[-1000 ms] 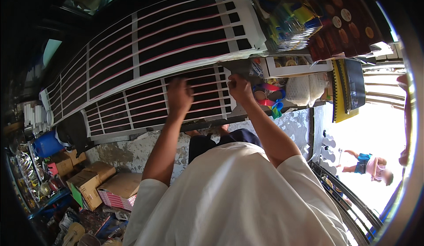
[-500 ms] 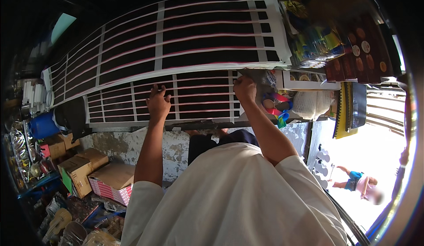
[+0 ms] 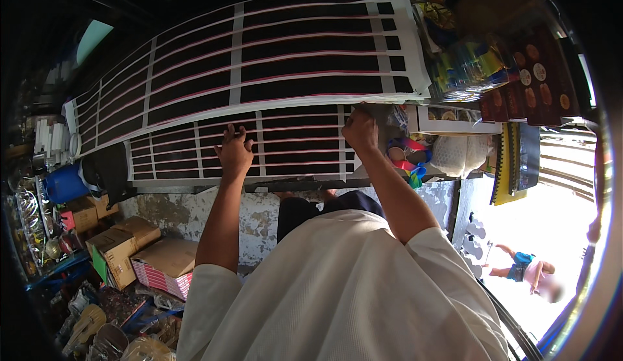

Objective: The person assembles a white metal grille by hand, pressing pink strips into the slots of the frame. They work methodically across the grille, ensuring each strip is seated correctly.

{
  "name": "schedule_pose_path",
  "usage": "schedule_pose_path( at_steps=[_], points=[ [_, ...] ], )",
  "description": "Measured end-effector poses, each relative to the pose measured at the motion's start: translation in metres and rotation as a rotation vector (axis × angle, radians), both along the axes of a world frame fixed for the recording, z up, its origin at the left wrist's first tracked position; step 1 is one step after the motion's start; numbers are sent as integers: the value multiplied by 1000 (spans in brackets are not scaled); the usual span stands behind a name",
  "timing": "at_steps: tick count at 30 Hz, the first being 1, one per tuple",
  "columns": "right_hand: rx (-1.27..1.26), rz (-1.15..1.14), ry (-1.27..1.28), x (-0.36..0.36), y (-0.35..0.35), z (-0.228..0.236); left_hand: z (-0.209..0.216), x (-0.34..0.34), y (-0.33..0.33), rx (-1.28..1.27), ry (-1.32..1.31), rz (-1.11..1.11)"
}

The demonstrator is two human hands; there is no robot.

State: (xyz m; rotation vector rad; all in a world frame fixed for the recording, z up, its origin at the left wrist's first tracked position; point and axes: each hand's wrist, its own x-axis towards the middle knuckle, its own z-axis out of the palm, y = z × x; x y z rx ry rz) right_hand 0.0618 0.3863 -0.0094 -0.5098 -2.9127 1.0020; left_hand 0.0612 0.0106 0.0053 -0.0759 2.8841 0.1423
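Note:
A narrow sheet (image 3: 298, 144) printed with black panels and thin white and pink lines lies on the near side of the work surface. My left hand (image 3: 235, 155) rests over its middle with fingers spread apart. At the sheet's right end is my right hand (image 3: 361, 131), its fingers curled closed; whatever they may pinch is hidden beneath them. Just beyond both hands lies a larger stack of sheets (image 3: 311, 57) with the same black panels, its near edge overlapping the far side of the narrow sheet.
Ribbon medals (image 3: 410, 156) and a white net-wrapped bundle (image 3: 457, 155) sit right of my right hand. Farther right are spiral notebooks (image 3: 519, 160) and dark red boxes (image 3: 529, 82). Cardboard boxes (image 3: 167, 257) and wrapped goods are low left. A person (image 3: 529, 270) is outside.
My left hand's fingers look slightly more spread over the narrow sheet. My right hand stays closed at the sheet's right end, and the sheets keep their place.

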Motion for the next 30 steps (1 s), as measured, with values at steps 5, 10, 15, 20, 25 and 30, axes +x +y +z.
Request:
schedule_pose_path(
  at_steps=[5,10,15,20,25,30],
  points=[
    [-16,42,-14,-3,5,-7,0,0,1,-26,-8,7],
    [47,132,35,-10,12,-19,1,2,0,1,-9,13],
    [75,151,-36,-17,17,-26,3,1,1,3,-27,36],
    [54,140,-46,-19,21,-27,7,1,3,-22,-57,39],
    [110,83,-112,-24,21,-32,8,1,5,-10,-40,35],
    [137,134,-201,-30,28,-35,3,1,4,-3,-10,24]
  ],
)
